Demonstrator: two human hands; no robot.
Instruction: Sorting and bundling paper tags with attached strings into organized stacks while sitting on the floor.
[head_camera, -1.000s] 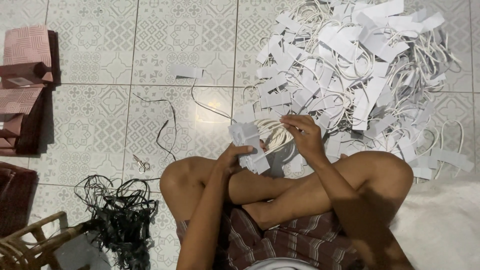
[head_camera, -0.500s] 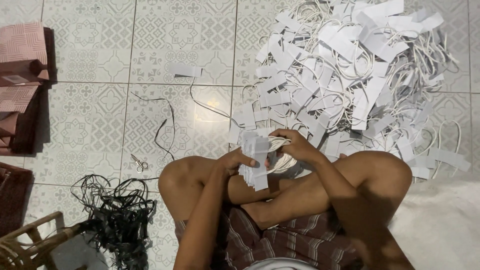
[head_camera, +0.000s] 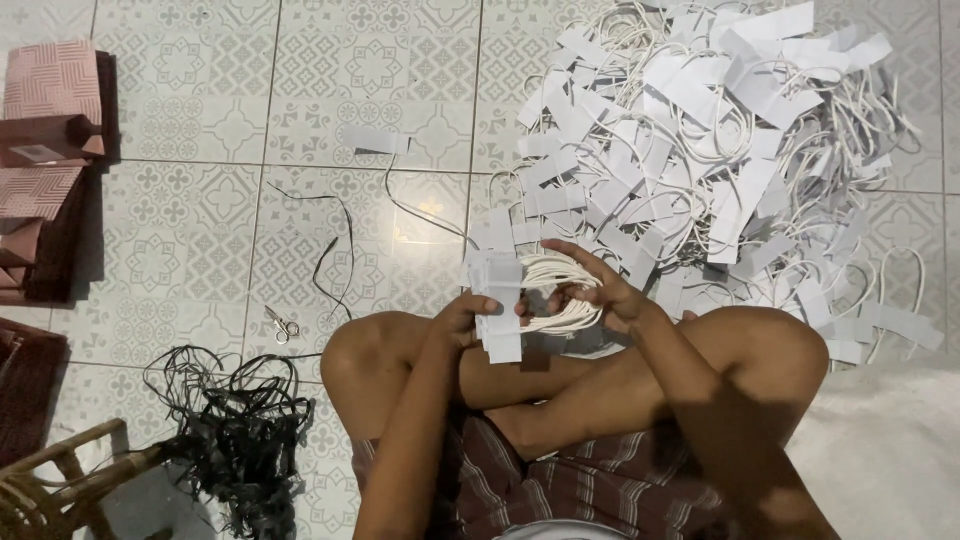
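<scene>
Pink patterned paper bags (head_camera: 50, 95) are lying folded flat in a stack at the left edge of the tiled floor, one showing a small pale label (head_camera: 38, 152). A pile of white paper tags (head_camera: 700, 130) with white cord loops is spreading across the floor at upper right.

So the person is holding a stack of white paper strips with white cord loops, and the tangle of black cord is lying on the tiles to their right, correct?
Not quite. In the head view the tangle of black cord lies on the patterned floor tiles to the person's left, beside the knee. The rest holds: the left hand and right hand hold the stack of white paper strips with white cord loops.
</scene>
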